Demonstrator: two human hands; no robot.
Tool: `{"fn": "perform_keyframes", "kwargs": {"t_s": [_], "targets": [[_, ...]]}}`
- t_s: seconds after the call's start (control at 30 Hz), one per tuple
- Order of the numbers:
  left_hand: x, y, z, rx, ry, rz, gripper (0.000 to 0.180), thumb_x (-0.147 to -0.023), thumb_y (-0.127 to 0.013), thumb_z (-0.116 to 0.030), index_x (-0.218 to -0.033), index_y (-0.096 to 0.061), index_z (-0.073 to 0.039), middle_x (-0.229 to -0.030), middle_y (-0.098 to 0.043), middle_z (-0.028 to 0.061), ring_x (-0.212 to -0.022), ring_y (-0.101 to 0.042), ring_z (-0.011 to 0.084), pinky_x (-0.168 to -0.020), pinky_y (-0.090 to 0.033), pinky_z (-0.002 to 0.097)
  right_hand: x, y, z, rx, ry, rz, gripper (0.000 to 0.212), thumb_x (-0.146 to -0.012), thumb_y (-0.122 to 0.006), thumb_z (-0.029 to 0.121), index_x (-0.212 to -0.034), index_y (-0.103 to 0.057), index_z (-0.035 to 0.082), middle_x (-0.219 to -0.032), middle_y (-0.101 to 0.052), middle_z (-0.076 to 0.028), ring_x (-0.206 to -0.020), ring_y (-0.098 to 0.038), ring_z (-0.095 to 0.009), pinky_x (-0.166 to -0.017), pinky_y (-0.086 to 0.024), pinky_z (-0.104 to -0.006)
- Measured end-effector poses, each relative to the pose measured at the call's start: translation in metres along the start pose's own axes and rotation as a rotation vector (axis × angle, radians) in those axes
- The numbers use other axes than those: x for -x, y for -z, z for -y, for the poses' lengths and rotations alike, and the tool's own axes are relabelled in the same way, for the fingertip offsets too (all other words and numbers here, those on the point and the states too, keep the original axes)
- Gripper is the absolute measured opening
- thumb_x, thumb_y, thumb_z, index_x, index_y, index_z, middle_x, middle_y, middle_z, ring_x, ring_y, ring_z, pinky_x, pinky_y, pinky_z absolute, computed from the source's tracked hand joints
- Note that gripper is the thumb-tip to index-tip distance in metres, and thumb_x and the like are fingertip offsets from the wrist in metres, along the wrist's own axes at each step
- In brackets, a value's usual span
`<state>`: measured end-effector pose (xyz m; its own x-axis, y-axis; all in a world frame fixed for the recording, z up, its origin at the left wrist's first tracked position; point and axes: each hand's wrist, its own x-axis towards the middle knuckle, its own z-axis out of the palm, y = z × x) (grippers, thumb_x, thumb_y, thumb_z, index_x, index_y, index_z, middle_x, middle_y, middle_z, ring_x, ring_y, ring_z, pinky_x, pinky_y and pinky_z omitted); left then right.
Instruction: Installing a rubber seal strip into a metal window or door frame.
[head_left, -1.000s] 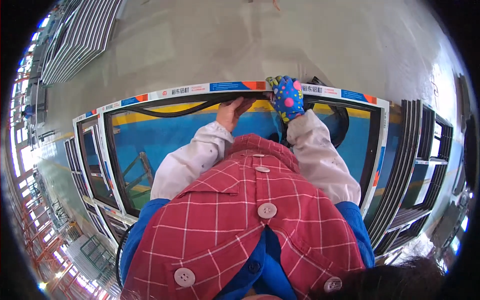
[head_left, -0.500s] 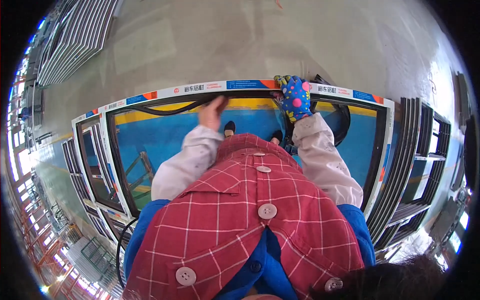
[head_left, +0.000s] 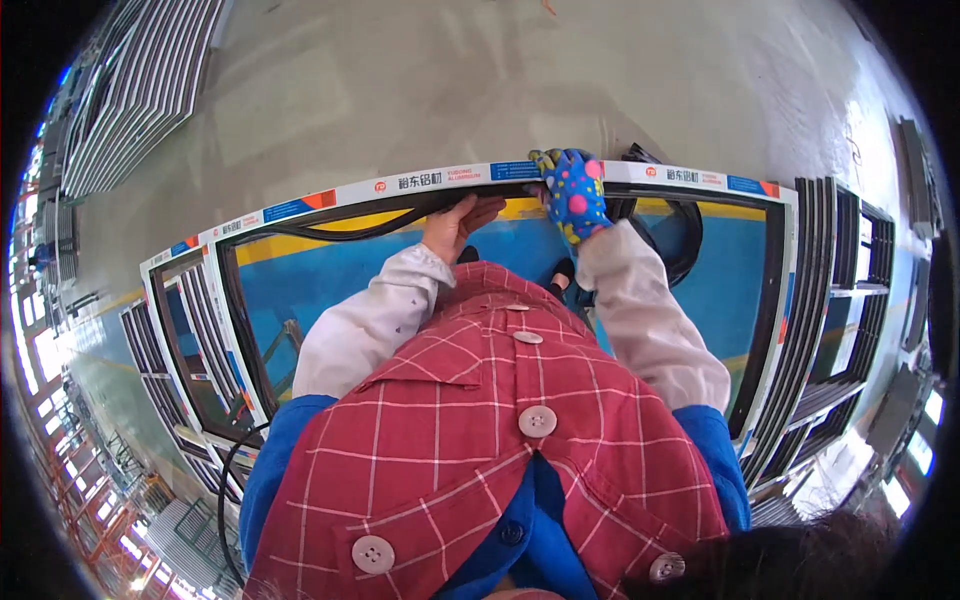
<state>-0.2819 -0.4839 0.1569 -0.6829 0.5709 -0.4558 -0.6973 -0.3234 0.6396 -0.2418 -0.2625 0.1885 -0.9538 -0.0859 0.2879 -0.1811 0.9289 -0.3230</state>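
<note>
Back at the inner edge of the far rail, the bare left hand [head_left: 460, 225] has come up from its blurred spot clear of the rail half a second ago, while the right hand in a blue glove with pink and yellow dots [head_left: 573, 195] stays at the rail. That rail belongs to a large rectangular metal window frame [head_left: 350, 193], faced with white, blue and orange film and dark on its inner side, which spans the view ahead of the person.

The right hand is closed over the far rail, right of its middle, fingers bent across the top face. The left hand sits a little left of it, fingers reaching along the rail's inner side against a long black flexible strip [head_left: 345, 236]; that side is dark and partly hidden, so I cannot tell whether they pinch the strip or only press it. From the left hand the strip runs in a shallow sag toward the frame's far left corner. A black coiled length [head_left: 688, 245] hangs inside the far right part of the opening.

Through the opening shows a blue floor with a yellow band [head_left: 510, 255], with a dark shoe [head_left: 563, 272] on it. Dark frames stacked upright [head_left: 815, 290] stand beyond the frame's right edge.
</note>
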Motion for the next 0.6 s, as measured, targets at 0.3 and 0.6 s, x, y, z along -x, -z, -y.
{"fn": "perform_keyframes", "kwargs": {"t_s": [0.3, 0.6], "targets": [[-0.011, 0.013, 0.011, 0.078, 0.054, 0.024, 0.031, -0.089, -0.054, -0.016, -0.108, -0.053, 0.008, -0.106, -0.06, 0.0209, -0.103, -0.058, 0.0319, -0.092, -0.047, 0.0389, -0.013, -0.015, 0.028, 0.128, 0.053, -0.173, 0.042, -0.068, -0.063, 0.022, -0.108, -0.058, 0.012, -0.097, -0.057, -0.006, -0.093, -0.052, -0.027, -0.08, -0.04, -0.0409], [0.05, 0.041, -0.034, 0.091, 0.046, -0.161, 0.036, -0.089, -0.052, -0.016, -0.118, -0.049, 0.005, -0.113, -0.057, 0.0212, -0.105, -0.057, 0.0287, -0.091, -0.046, 0.037, -0.025, -0.012, 0.046, 0.094, 0.017, -0.017, 0.046, -0.069, -0.067, 0.031, -0.11, -0.057, 0.011, -0.097, -0.058, -0.007, -0.093, -0.053, -0.026, -0.082, -0.041, -0.0395]]}}
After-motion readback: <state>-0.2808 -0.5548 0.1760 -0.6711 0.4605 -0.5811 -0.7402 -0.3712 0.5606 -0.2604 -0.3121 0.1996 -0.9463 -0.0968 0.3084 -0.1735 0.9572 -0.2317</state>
